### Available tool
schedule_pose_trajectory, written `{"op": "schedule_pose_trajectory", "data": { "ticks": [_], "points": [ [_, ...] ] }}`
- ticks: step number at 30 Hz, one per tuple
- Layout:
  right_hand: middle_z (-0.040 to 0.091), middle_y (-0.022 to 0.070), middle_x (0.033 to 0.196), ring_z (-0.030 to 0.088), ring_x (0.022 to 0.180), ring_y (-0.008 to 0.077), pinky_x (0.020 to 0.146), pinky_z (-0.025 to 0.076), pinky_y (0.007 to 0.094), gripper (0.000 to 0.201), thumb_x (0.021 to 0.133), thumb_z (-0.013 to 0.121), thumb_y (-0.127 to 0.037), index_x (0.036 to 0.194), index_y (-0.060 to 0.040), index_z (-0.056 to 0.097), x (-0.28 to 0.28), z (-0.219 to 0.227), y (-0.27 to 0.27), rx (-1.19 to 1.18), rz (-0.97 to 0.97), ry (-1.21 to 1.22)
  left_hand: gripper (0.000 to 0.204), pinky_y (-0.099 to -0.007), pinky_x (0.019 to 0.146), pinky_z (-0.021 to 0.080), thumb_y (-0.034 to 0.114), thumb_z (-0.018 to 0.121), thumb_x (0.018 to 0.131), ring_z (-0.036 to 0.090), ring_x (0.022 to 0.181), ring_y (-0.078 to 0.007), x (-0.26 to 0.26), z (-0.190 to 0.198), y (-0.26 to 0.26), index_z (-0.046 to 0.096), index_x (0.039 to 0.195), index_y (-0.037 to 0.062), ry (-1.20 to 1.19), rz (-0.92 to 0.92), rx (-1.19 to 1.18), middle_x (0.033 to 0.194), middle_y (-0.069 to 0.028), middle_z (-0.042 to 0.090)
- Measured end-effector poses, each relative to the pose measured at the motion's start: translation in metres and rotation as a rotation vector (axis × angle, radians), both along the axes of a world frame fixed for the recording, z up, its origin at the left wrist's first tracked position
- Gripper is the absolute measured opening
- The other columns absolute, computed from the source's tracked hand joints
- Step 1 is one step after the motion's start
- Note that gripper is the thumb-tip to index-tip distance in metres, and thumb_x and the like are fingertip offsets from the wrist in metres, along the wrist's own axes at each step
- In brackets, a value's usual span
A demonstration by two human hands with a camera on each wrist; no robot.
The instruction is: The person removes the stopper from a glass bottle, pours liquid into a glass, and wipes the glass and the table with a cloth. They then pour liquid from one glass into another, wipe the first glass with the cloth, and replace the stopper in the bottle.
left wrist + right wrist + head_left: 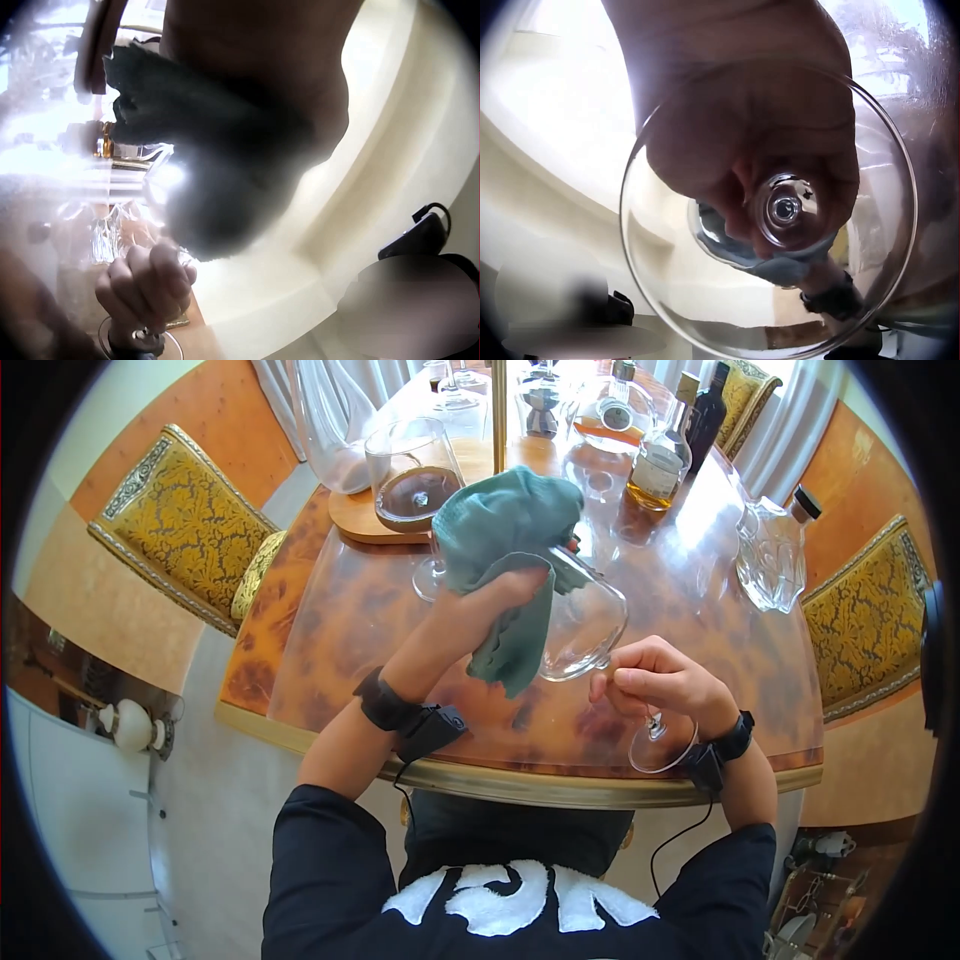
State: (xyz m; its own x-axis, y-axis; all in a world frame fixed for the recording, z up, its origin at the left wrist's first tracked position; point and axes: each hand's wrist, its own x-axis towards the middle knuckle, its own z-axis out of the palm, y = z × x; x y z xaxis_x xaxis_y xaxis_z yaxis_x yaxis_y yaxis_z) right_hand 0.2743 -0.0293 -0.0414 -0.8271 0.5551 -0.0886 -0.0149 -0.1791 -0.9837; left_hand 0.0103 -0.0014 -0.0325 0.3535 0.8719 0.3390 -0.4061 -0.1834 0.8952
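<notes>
A clear stemmed glass (597, 622) is held tilted over the table, its bowl toward the upper left. My right hand (660, 678) grips its stem, with the round foot (664, 744) below the fingers; in the right wrist view the foot (909, 187) spans much of the picture. My left hand (485, 610) holds a green cloth (510, 510) at the glass's rim, part of it hanging down beside the bowl. The left wrist view shows the cloth (232, 150) dark and blurred, with my right hand (146, 289) beneath it.
A wide glass with dark liquid (418, 495) stands on a round wooden board (350, 520). Beyond are an amber bottle (658, 470), a dark bottle (708, 410) and a decanter (603, 415). A faceted carafe (772, 555) is at the right; another stemmed glass (428, 578) stands behind my left hand.
</notes>
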Motion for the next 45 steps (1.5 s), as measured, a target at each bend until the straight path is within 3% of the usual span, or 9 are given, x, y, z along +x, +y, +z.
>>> {"op": "schedule_pose_trajectory", "data": {
  "ticks": [9, 14, 17, 21, 27, 29, 31, 41, 45],
  "points": [
    [0.057, 0.0001, 0.068, 0.049, 0.057, 0.0043, 0.052, 0.040, 0.0213, 0.028, 0.103, 0.052, -0.017, 0.112, 0.0053, 0.066, 0.003, 0.006, -0.001, 0.197, -0.033, -0.151, 0.028, -0.0355, 0.081, 0.052, 0.012, 0.076, 0.078, 0.065, 0.092, -0.0266, -0.004, 0.020, -0.007, 0.069, 0.105, 0.0084, 0.625, 0.361, 0.958, 0.105, -0.0099, 0.068],
    [0.058, -0.0001, 0.068, 0.051, 0.058, 0.0049, 0.053, 0.042, 0.0226, 0.026, 0.102, 0.053, -0.014, 0.113, 0.0060, 0.066, 0.000, 0.005, -0.003, 0.247, -0.104, -0.122, 0.024, -0.0366, 0.077, 0.053, 0.009, 0.074, 0.082, 0.066, 0.085, -0.0264, 0.009, 0.017, -0.006, 0.070, 0.105, 0.0074, 0.584, 0.587, 1.032, 0.101, -0.0090, 0.069],
    [0.058, -0.0003, 0.067, 0.051, 0.057, 0.0048, 0.053, 0.043, 0.0233, 0.025, 0.102, 0.053, -0.012, 0.113, 0.0051, 0.066, -0.002, 0.008, -0.005, 0.342, -0.180, -0.201, 0.018, -0.0319, 0.075, 0.052, 0.003, 0.069, 0.087, 0.063, 0.082, -0.0180, 0.018, 0.005, -0.003, 0.067, 0.105, 0.0034, 0.313, 0.465, 0.520, 0.097, -0.0069, 0.068],
    [0.057, 0.0014, 0.062, 0.052, 0.055, 0.0056, 0.053, 0.044, 0.0239, 0.021, 0.099, 0.055, -0.009, 0.110, 0.0033, 0.068, -0.004, 0.008, -0.003, 0.508, -0.283, -0.210, 0.013, -0.0253, 0.078, 0.050, 0.004, 0.057, 0.098, 0.061, 0.086, -0.0101, 0.015, 0.006, 0.003, 0.062, 0.109, -0.0005, 0.111, 0.338, 0.406, 0.094, -0.0035, 0.065],
    [0.057, 0.0084, 0.061, 0.056, 0.053, 0.0136, 0.052, 0.045, 0.0272, 0.009, 0.092, 0.061, -0.004, 0.089, 0.0037, 0.065, 0.002, 0.010, 0.000, 0.790, -0.306, -0.283, 0.014, -0.0268, 0.078, 0.051, 0.002, 0.062, 0.095, 0.063, 0.087, -0.0104, -0.008, 0.013, 0.000, 0.063, 0.109, 0.0006, 0.334, 0.135, 0.301, 0.092, -0.0043, 0.067],
    [0.059, 0.0079, 0.061, 0.058, 0.053, 0.0140, 0.051, 0.045, 0.0270, 0.015, 0.091, 0.062, -0.003, 0.078, 0.0037, 0.062, 0.006, 0.012, -0.001, 0.853, -0.294, -0.313, 0.021, -0.0273, 0.076, 0.052, 0.020, 0.072, 0.091, 0.062, 0.082, -0.0099, -0.014, 0.031, -0.009, 0.068, 0.104, 0.0054, 0.582, -0.139, 0.167, 0.091, -0.0016, 0.068],
    [0.056, 0.0186, 0.065, 0.057, 0.053, 0.0276, 0.054, 0.046, 0.0323, 0.010, 0.086, 0.068, -0.003, 0.093, 0.0040, 0.066, 0.009, 0.017, 0.000, 0.860, -0.282, -0.331, 0.028, -0.0292, 0.078, 0.052, 0.024, 0.075, 0.088, 0.062, 0.083, -0.0109, -0.012, 0.008, -0.001, 0.066, 0.108, 0.0071, 0.559, -0.106, 0.404, 0.091, -0.0017, 0.068],
    [0.066, 0.0129, 0.071, 0.062, 0.062, 0.0270, 0.065, 0.047, 0.0366, 0.022, 0.082, 0.076, -0.011, 0.101, -0.0042, 0.070, 0.015, 0.007, 0.010, 1.360, -0.500, -0.510, 0.015, -0.0234, 0.067, 0.050, 0.010, 0.060, 0.099, 0.061, 0.079, -0.0066, 0.017, 0.007, -0.009, 0.061, 0.112, 0.0027, 0.172, 0.286, 0.377, 0.090, -0.0023, 0.067],
    [0.067, 0.0110, 0.072, 0.063, 0.066, 0.0270, 0.072, 0.047, 0.0365, 0.022, 0.082, 0.076, -0.013, 0.102, -0.0055, 0.070, 0.017, 0.005, 0.015, 1.360, -0.598, -0.485, 0.017, -0.0224, 0.064, 0.051, 0.009, 0.059, 0.099, 0.063, 0.074, -0.0071, 0.019, 0.006, -0.013, 0.059, 0.114, 0.0019, 0.051, 0.123, 0.123, 0.091, -0.0043, 0.068]
  ]
}}
